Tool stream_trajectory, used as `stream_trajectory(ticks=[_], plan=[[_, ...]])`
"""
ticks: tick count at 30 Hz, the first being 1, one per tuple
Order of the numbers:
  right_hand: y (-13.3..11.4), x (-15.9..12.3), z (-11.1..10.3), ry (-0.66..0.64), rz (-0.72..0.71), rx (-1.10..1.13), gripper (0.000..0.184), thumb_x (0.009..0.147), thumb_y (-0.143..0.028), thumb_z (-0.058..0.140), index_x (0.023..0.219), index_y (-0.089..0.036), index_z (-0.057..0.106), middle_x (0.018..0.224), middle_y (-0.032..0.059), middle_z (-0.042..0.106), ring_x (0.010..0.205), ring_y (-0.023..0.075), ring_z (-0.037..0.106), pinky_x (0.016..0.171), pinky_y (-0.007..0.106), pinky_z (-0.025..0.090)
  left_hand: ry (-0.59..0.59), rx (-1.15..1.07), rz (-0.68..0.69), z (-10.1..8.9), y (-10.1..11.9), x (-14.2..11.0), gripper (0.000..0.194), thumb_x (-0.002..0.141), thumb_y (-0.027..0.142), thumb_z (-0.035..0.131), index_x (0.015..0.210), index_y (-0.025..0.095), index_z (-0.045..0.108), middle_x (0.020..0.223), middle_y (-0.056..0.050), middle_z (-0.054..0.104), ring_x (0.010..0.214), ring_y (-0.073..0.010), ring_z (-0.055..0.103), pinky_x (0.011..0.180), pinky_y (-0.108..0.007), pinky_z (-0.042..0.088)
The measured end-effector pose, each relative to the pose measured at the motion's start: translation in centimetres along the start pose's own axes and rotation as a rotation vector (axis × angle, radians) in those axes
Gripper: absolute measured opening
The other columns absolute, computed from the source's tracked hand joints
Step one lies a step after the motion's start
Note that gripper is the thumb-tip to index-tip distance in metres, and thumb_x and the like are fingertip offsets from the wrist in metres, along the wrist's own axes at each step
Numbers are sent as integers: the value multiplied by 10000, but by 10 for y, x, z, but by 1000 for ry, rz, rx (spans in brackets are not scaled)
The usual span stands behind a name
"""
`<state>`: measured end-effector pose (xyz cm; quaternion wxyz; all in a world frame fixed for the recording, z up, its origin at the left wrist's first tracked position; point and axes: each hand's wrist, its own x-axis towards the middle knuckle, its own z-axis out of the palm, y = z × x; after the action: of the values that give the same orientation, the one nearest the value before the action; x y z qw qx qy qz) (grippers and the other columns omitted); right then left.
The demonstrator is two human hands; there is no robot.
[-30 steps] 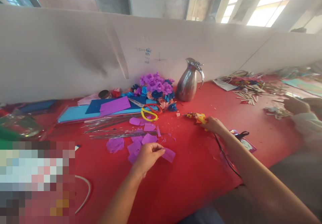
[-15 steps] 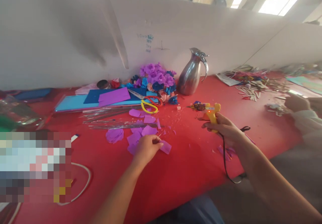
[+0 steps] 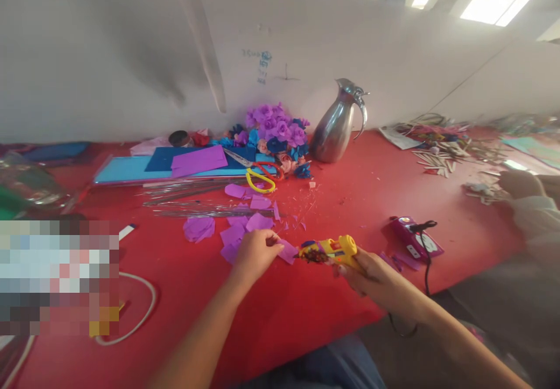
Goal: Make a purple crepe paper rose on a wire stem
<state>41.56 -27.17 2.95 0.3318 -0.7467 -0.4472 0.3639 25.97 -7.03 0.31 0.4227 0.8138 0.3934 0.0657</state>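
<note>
My left hand (image 3: 259, 255) pinches a small purple paper piece (image 3: 287, 251) just above the red table (image 3: 280, 313). A thin wire seems to show at its fingertips. In my right hand (image 3: 371, 275) is a yellow glue gun (image 3: 335, 250), its dark, crusted nozzle end pointing left at the paper's right edge. Whether the tip touches the paper I cannot tell. More purple paper petals (image 3: 234, 234) lie beside and behind my left hand. Scissors (image 3: 261, 179) with yellow and red handles rest near a heap of purple, blue and pink paper flowers (image 3: 280, 129).
A steel jug (image 3: 335, 126) stands against the wall. Thin wires (image 3: 210, 209) and coloured paper sheets (image 3: 199, 160) lie at the left. A magenta power strip (image 3: 413, 240) with a black plug sits at the right. Beyond it, another person's hand (image 3: 521, 185) is near small pale pieces (image 3: 483, 191).
My right hand has brought the glue gun down and left to the purple paper. The power strip, hidden before, now shows. My left hand stays nearly in place.
</note>
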Motion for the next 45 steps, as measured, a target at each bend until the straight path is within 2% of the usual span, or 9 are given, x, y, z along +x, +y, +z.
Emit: stream_trajectory(ticks=[4, 10, 25, 34, 45], plan=[[1, 4, 3, -28, 1, -113, 286, 902, -428, 432, 725, -204, 405, 571, -48, 417, 499, 83, 390, 454, 205, 289, 0, 20, -15, -1, 4, -2, 84, 677, 216, 612, 689, 180, 686, 709, -26, 714, 681, -185, 632, 630, -273, 424], [-5, 8, 4, -45, -22, -206, 224, 894, -371, 430, 744, -205, 409, 573, -44, 425, 500, 90, 385, 452, 208, 268, -18, 19, -25, 0, 6, -3, 67, 664, 188, 636, 711, 171, 682, 736, -35, 716, 711, -183, 643, 645, -266, 425], [-8, 12, 2, -21, -23, -327, 286, 885, -390, 434, 676, -208, 366, 616, -24, 481, 544, 105, 432, 484, 223, 261, -26, 47, 5, 0, 4, -3, 72, 638, 163, 653, 708, 174, 667, 740, -23, 710, 718, -179, 639, 620, -263, 406], [-15, 14, -4, -62, -3, -265, 248, 902, -381, 413, 726, -208, 393, 558, -47, 434, 496, 93, 408, 464, 210, 271, -23, 14, 25, 0, 2, -3, 70, 642, 176, 654, 709, 190, 670, 750, -16, 716, 716, -175, 637, 634, -266, 420], [-14, 14, -4, -40, 15, -185, 231, 881, -378, 440, 729, -207, 403, 534, -55, 420, 477, 92, 405, 446, 210, 268, -17, -3, 50, 0, 0, -3, 53, 644, 192, 636, 693, 193, 656, 719, -6, 702, 678, -169, 616, 607, -261, 404]])
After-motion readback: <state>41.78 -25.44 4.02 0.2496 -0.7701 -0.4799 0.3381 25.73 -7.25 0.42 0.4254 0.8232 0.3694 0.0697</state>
